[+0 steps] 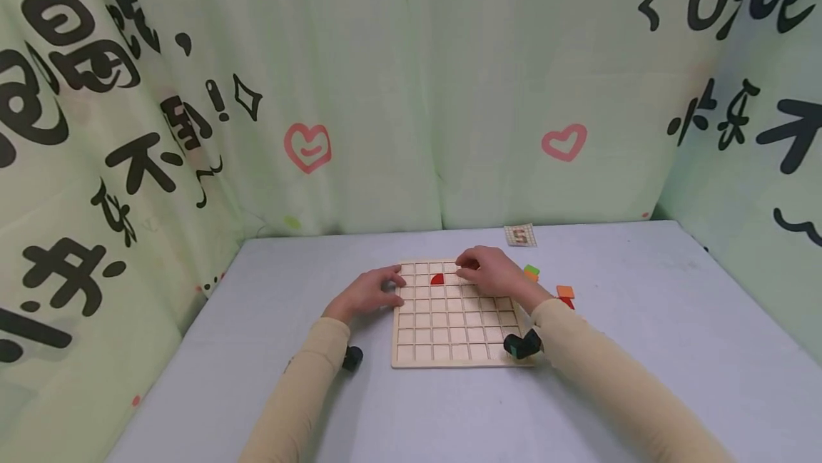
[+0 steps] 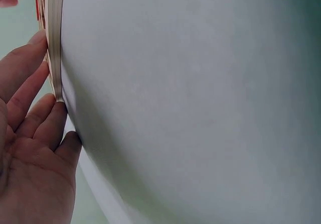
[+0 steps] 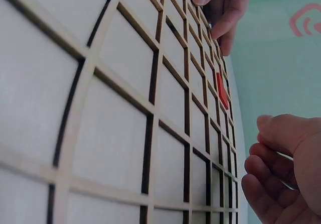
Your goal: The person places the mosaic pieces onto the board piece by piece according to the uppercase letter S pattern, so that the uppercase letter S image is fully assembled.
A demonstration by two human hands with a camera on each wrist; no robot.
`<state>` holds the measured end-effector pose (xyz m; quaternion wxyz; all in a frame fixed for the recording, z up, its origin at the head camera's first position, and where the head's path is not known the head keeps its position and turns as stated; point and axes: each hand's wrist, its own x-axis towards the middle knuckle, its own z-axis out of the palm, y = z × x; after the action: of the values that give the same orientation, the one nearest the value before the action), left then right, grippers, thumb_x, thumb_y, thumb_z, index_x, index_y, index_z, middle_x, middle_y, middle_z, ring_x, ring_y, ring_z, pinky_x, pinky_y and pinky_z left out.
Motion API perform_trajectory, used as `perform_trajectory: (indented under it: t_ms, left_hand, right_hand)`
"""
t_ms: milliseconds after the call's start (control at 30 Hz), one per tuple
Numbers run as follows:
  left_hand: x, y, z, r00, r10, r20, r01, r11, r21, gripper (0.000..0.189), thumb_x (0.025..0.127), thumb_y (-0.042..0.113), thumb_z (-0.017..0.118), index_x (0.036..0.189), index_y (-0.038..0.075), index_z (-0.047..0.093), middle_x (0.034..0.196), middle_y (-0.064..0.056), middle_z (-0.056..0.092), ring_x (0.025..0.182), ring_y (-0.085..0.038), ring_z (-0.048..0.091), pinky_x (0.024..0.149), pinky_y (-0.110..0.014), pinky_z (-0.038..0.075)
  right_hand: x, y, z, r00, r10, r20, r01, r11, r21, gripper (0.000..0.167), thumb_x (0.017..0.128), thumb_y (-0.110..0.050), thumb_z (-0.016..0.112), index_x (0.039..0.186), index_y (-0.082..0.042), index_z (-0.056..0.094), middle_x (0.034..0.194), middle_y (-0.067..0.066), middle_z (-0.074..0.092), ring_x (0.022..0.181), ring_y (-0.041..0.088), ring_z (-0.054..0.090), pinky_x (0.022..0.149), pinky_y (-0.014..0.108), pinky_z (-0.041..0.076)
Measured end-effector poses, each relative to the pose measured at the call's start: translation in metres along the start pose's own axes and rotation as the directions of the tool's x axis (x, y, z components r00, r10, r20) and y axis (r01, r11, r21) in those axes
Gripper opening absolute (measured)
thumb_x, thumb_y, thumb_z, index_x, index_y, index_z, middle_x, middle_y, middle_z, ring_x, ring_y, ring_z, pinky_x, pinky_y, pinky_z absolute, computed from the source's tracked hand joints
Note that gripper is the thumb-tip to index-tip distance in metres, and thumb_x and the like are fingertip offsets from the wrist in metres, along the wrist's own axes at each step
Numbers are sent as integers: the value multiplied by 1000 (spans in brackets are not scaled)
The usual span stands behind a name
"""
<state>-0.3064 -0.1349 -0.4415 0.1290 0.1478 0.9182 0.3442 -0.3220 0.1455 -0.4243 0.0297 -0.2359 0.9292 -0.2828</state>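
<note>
A wooden grid board [image 1: 424, 362] lies on the table, with square cells divided by thin raised strips. One red piece with a rounded side [image 1: 437, 279] sits in a cell in the second row from the far edge. My left hand [image 1: 367, 292] rests its fingertips along the board's left edge; the left wrist view shows them against the side of the board [image 2: 55, 43]. Over the far right part of the board is my right hand [image 1: 491, 270]. Its fingers are loosely bent, and no piece shows between thumb and fingers [image 3: 253, 166] in the right wrist view.
Right of the board lie a green piece [image 1: 531, 269], an orange piece [image 1: 565, 291] and a red piece [image 1: 568, 302], partly behind the right forearm. A small patterned card [image 1: 520, 235] lies at the table's far edge. Pale curtains with writing surround the table [image 1: 642, 334].
</note>
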Motion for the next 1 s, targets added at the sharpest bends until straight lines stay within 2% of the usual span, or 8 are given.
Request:
perform_trajectory:
  t_ms: [267,533,767,1000]
  left_hand:
    - [-2,2,-1,1000,6,2,-6,1000,12,26,86,17,75,111,14,67,153,-3,40,144,-26,30,117,-42,27]
    - [-2,1,-2,1000,-7,3,7,1000,9,27,86,17,75,112,14,68,153,-2,40,144,-25,29,116,-40,28]
    - [-2,1,-2,1000,-13,1,13,1000,6,28,86,18,75,112,14,67,154,-1,40,145,-25,29,117,-41,28]
    - [-2,1,-2,1000,-3,-2,3,1000,6,27,86,17,75,111,14,68,153,-2,40,144,-26,30,116,-41,28]
  right_hand:
    - [-32,18,-20,995,95,-34,-95,995,2,28,95,-18,62,116,1,65,105,10,66,95,24,61,85,43,52]
    - [-53,45,-34,992,124,-32,-125,991,-36,31,94,-18,64,119,-1,65,109,10,65,98,25,58,89,45,52]
    - [-65,57,-44,984,169,-54,-171,985,-34,33,92,-18,67,120,0,64,108,12,64,98,28,58,85,44,54]
    - [-69,66,-46,971,232,-55,-234,972,-29,37,91,-19,66,121,2,63,113,18,63,101,32,57,86,46,54]
